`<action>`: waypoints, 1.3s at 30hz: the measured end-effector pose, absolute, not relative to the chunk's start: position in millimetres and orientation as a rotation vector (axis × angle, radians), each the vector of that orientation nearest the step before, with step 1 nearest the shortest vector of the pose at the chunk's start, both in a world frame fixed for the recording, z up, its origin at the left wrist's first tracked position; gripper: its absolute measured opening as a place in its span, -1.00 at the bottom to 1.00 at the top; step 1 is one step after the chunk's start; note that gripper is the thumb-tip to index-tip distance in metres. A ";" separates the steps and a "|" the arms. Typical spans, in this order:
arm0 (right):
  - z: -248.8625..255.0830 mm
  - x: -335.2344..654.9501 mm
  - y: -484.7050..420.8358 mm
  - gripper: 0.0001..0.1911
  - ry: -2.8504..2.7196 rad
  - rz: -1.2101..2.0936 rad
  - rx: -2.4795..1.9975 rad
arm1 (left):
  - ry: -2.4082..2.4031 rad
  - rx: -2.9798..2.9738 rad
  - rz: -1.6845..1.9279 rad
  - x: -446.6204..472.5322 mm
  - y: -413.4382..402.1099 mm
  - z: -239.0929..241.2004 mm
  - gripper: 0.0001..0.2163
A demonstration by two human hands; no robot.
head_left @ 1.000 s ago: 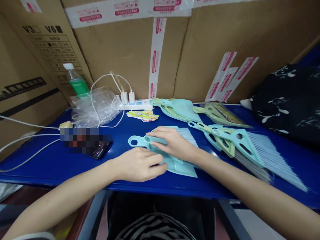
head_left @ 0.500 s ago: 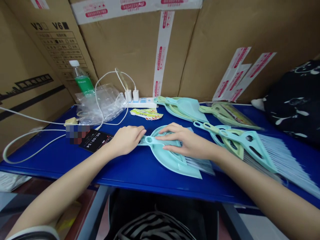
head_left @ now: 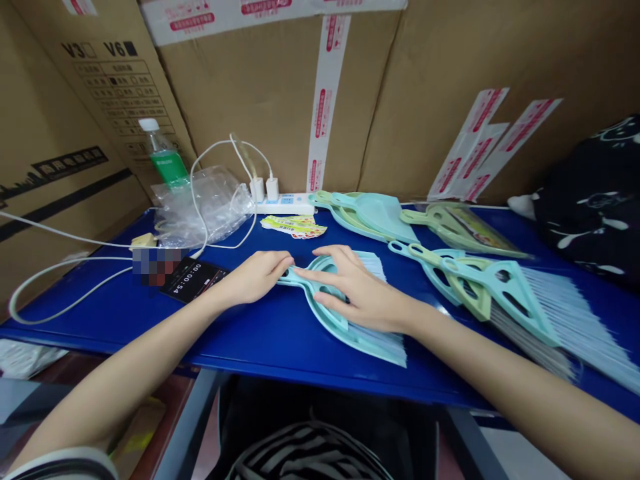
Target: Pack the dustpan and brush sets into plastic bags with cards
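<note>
In front of me on the blue table lies a light-blue dustpan (head_left: 327, 325) with a matching hand brush (head_left: 375, 265) nested in it. The bristles of the brush point right, and both handles point left. My left hand (head_left: 257, 275) is closed around the handle ends, its thumb and fingers pinching them; the exact grip is partly hidden. With fingers spread, my right hand (head_left: 359, 291) lies over the brush, pressing on its head and neck. It covers much of the brush.
Behind lie more dustpans (head_left: 383, 217) and a bagged green set (head_left: 450, 227). Several loose brushes (head_left: 505, 293) are at the right. A phone (head_left: 193, 280), cables, a plastic bag (head_left: 210, 200), bottle (head_left: 167, 160), power strip (head_left: 287, 205) and colourful labels (head_left: 295, 227) sit left and back.
The brush has shifted and lined up more closely with the dustpan, its bristles now spread along the pan's front edge. My right hand has slid slightly left and down. My left hand stays at the handles.
</note>
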State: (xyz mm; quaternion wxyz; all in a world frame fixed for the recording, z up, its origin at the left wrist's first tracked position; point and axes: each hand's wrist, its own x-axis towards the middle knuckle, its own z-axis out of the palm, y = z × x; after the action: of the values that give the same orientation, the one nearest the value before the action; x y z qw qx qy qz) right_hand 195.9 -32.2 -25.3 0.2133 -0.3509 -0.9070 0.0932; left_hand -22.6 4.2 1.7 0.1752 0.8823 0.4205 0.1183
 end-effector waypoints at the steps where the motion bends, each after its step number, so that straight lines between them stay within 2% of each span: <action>1: -24.6 198.2 -31.4 -0.53 -2.543 0.266 -0.965 | 1.167 2.485 0.343 -22.6 4.7 1.6 -0.69; 13: -26.0 198.0 -31.9 -0.40 -2.681 0.381 -0.999 | 0.917 1.962 0.389 -21.3 7.8 -8.8 -0.72; 19: -23.7 199.3 -30.4 -0.40 -2.709 0.435 -0.999 | 0.897 1.966 0.416 -21.4 8.4 -10.3 -0.72; 28: -22.3 195.9 -33.3 -0.25 -2.722 0.416 -1.045 | 0.889 1.946 0.439 -21.2 10.5 -14.0 -0.70; 39: -24.7 195.3 -33.0 -0.26 -2.766 0.398 -1.051 | 0.920 1.997 0.412 -21.7 10.6 -12.1 -0.77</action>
State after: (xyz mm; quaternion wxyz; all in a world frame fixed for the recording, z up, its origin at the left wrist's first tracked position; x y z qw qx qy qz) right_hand 195.3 -33.0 -24.7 0.0779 -0.3508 -0.9237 0.1328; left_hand -21.7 10.6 -12.1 0.4370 0.8029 0.3700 0.1658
